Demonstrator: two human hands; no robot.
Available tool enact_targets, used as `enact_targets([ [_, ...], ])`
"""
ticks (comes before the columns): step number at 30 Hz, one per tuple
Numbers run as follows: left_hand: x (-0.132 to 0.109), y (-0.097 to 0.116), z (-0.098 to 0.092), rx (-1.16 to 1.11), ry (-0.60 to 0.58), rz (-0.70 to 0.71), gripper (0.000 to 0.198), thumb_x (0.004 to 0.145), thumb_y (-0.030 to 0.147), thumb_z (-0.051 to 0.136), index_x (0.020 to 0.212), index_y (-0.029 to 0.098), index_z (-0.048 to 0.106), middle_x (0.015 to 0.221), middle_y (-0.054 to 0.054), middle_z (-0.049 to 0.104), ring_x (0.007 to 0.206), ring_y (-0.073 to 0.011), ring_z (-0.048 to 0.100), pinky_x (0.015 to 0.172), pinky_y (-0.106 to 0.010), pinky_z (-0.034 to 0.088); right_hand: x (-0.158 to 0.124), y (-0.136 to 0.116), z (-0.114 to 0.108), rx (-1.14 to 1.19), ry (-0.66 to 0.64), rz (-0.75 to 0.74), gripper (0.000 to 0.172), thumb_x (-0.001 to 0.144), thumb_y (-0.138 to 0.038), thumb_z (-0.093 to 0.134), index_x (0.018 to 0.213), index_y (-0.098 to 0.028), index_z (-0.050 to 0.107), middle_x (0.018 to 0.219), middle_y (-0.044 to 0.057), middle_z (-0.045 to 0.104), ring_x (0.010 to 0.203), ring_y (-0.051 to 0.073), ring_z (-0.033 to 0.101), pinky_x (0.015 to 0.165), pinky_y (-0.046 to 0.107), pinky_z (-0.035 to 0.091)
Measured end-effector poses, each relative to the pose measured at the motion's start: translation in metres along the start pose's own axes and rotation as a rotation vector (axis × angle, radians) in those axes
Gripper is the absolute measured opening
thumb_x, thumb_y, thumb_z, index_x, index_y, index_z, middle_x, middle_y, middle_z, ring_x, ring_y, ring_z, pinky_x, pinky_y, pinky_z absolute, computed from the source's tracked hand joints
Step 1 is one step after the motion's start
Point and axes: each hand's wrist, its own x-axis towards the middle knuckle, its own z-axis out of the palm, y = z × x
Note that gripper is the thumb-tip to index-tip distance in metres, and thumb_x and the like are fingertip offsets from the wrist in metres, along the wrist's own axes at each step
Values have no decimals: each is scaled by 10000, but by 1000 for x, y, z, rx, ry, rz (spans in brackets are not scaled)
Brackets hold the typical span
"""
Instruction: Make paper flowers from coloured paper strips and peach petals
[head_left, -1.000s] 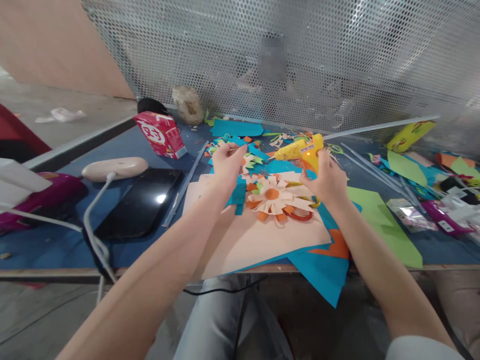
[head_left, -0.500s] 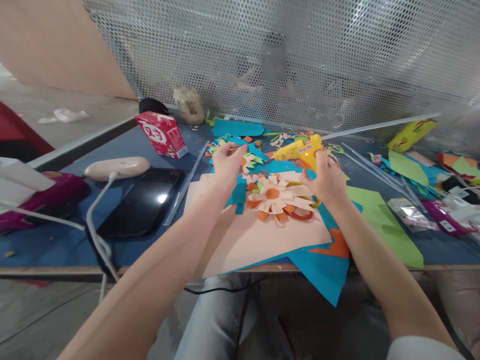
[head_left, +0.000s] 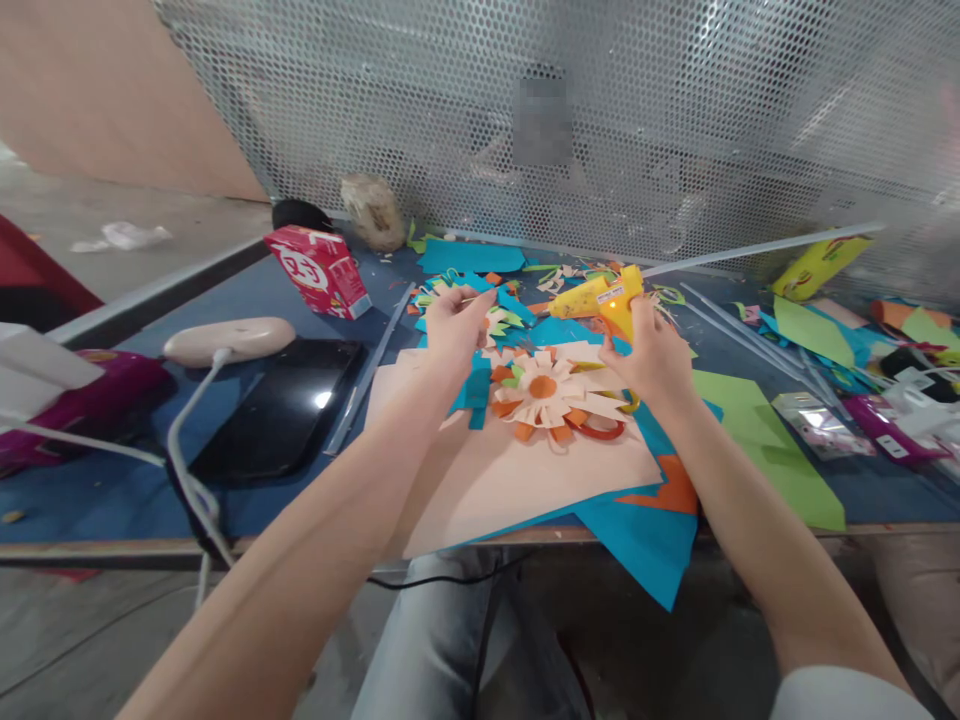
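Observation:
My right hand (head_left: 660, 350) grips a yellow hot glue gun (head_left: 592, 298) by its handle, fingers around the orange trigger; its nozzle points left. A long translucent glue stick (head_left: 765, 252) stretches back from the gun. My left hand (head_left: 457, 325) is closed in a pinch left of the nozzle; a thin pale bit shows at the fingertips, too small to name. Between and below the hands lies a cream and orange paper flower (head_left: 543, 388), partly over red-handled scissors (head_left: 600, 430). Another paper flower (head_left: 499, 322) sits partly hidden behind my left hand.
Cream paper (head_left: 480, 490), blue sheets (head_left: 645, 545) and green paper (head_left: 757, 450) lie in front. Leftward are a black phone (head_left: 277, 410), a white corded device (head_left: 229, 341) and a red box (head_left: 319, 272). Paper scraps (head_left: 825, 335) lie right. A perforated metal panel (head_left: 450, 100) stands behind.
The view has shifted very slightly. Both hands keep nearly the same pose, and the glue gun stays in my right hand.

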Motion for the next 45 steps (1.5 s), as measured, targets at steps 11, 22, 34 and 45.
enact_targets([
  [11,0,2,-1,-90,-86,-72,285,660,207,646,558,196,380,411,96,380,257,-13,279,277,-164,201,1,3,3,57,-8,60,436,733,-354,506,1107,-153,409,1035,143,589,849,259,587,597,305,420],
  [22,0,-1,1,-21,-91,-26,220,645,196,639,582,186,428,351,117,342,240,-29,297,266,-154,214,4,13,2,306,-1,131,418,715,-389,476,1062,-168,405,947,114,610,862,257,588,664,326,442],
  [34,0,1,-3,-54,-55,-64,257,642,208,641,550,182,402,465,77,470,255,-11,295,286,-174,205,2,9,5,144,31,-1,452,707,-344,502,1100,-127,449,1003,170,595,755,266,583,567,332,421],
  [45,-1,2,-3,-43,-73,-76,285,646,212,652,544,183,388,456,84,431,260,-6,286,289,-168,202,3,7,4,170,16,-4,404,713,-301,505,1075,-130,454,996,171,581,793,278,584,578,338,434],
])
